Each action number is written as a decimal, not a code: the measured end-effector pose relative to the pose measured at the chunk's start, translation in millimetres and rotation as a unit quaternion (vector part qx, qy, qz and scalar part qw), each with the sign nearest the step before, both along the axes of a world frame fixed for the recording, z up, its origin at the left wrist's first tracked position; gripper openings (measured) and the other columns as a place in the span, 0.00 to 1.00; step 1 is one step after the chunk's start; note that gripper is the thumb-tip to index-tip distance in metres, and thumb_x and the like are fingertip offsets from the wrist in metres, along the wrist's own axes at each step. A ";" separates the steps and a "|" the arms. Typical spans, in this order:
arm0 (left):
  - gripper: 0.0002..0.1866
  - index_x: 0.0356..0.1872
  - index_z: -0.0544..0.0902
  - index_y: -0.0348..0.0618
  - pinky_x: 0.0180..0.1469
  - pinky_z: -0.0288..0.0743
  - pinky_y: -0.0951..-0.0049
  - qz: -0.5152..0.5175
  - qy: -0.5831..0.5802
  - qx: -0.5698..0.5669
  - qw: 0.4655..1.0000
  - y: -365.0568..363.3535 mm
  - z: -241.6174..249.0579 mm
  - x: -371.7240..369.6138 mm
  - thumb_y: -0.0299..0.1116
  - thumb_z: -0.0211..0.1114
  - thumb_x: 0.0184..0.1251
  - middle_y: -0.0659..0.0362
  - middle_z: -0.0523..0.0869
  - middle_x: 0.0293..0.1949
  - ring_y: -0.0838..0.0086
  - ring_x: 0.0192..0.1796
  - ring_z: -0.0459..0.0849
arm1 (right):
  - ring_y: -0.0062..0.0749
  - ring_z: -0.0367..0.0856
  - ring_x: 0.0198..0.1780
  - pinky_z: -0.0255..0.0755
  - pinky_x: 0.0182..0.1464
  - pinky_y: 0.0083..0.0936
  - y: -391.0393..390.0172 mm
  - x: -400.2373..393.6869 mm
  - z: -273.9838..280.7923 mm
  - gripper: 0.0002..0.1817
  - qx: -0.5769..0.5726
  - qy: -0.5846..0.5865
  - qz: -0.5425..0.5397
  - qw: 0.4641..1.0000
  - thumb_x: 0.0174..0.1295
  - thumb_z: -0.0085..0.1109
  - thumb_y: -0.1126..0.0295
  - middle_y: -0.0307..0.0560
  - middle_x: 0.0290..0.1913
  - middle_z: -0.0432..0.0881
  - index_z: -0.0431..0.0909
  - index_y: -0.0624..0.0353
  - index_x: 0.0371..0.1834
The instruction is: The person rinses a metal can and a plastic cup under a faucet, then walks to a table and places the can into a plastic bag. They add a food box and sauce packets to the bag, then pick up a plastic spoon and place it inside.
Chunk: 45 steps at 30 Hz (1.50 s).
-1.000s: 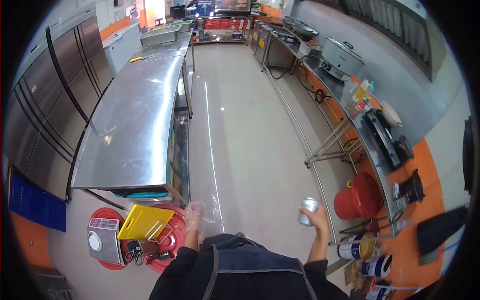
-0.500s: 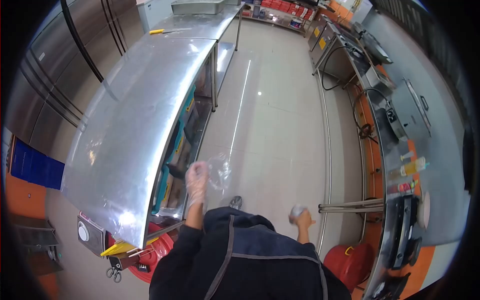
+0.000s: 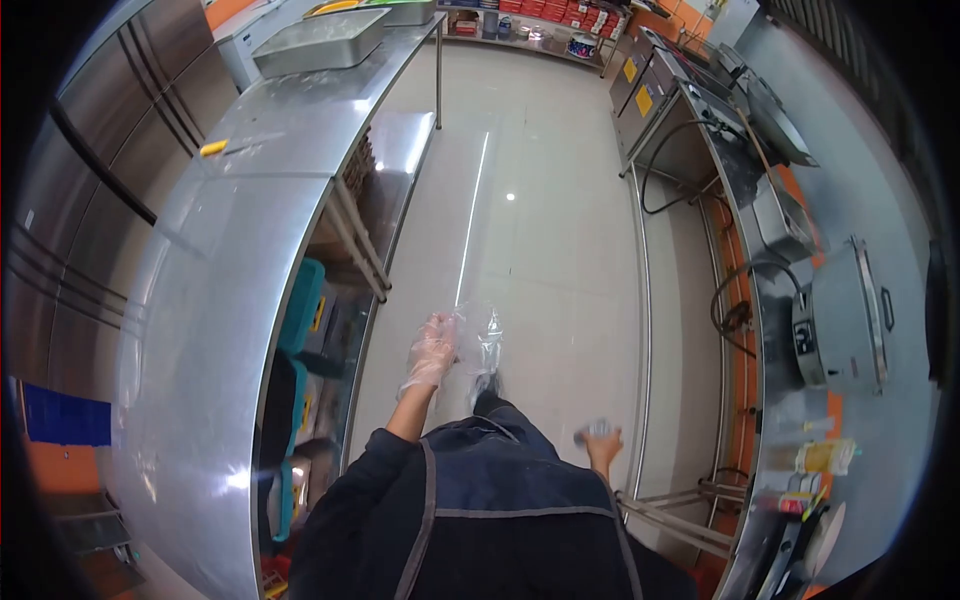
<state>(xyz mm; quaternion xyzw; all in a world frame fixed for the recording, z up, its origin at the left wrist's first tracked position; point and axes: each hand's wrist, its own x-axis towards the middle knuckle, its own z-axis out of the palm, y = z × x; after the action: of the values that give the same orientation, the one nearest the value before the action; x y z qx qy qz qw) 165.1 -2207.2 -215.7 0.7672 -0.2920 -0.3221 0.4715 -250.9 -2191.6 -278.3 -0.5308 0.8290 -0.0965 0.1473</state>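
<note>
My left hand [image 3: 432, 352], in a thin clear disposable glove, is held out over the walkway with its fingers closed. From it hangs a limp piece of clear plastic film [image 3: 487, 335], see-through against the floor and partly in front of my shoe. My right hand [image 3: 604, 447] is bare and low by my right side, its fingers curled round a small greyish, rounded object [image 3: 585, 431] whose kind I cannot tell.
A long steel table [image 3: 190, 330] runs along the left, carrying a yellow-handled knife [image 3: 214, 147] and a metal pan [image 3: 322, 45]. Teal-edged bins [image 3: 303, 300] fill its lower shelf. On the right, a counter holds a lidded steel appliance [image 3: 850, 320] and sauce bottles [image 3: 825, 457].
I have moved forward along the walkway; the table and counter have slid back past me. My left hand has swung away from the table, still with the film. My right hand still holds the grey object.
</note>
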 end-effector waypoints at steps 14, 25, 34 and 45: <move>0.22 0.54 0.68 0.39 0.35 0.81 0.65 0.031 0.263 -0.019 0.964 -387.3 97.5 123.4 0.45 0.49 0.67 0.52 0.76 0.42 0.65 0.38 0.81 | 0.27 0.75 0.44 0.66 0.49 0.22 -498.7 392.5 238.5 0.26 0.181 -0.676 0.261 0.665 0.51 0.67 0.61 0.48 0.43 0.78 0.72 0.66 0.48; 0.19 0.52 0.73 0.40 0.31 0.80 0.76 -0.043 0.334 -0.094 0.937 -698.3 114.3 246.7 0.44 0.49 0.70 0.62 0.73 0.24 0.81 0.24 0.73 | 0.33 0.80 0.41 0.75 0.41 0.28 -811.6 500.4 210.0 0.33 0.025 -0.424 0.360 0.831 0.40 0.74 0.58 0.52 0.42 0.79 0.71 0.65 0.47; 0.14 0.42 0.78 0.36 0.24 0.73 0.81 -0.115 0.260 -0.141 0.948 -996.8 145.3 333.6 0.37 0.50 0.70 0.64 0.73 0.19 0.83 0.21 0.73 | 0.48 0.72 0.48 0.62 0.51 0.36 -1090.0 606.2 246.1 0.35 -0.008 -0.267 0.506 0.820 0.34 0.72 0.65 0.53 0.43 0.77 0.66 0.59 0.49; 0.07 0.38 0.78 0.40 0.25 0.70 0.81 -0.057 0.063 -0.234 0.968 -1292.5 219.9 484.3 0.29 0.52 0.68 0.64 0.75 0.18 0.84 0.22 0.73 | 0.45 0.74 0.40 0.58 0.49 0.32 -1413.0 807.7 246.7 0.30 -0.068 -0.050 0.689 0.720 0.34 0.68 0.72 0.50 0.33 0.76 0.63 0.58 0.43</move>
<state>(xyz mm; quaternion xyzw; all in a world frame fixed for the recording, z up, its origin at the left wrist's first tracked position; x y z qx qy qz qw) 649.5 -3499.7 4.3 0.5952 -0.3725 -0.3191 0.6365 556.9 -3604.6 -31.7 -0.9584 0.2171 -0.0511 0.1781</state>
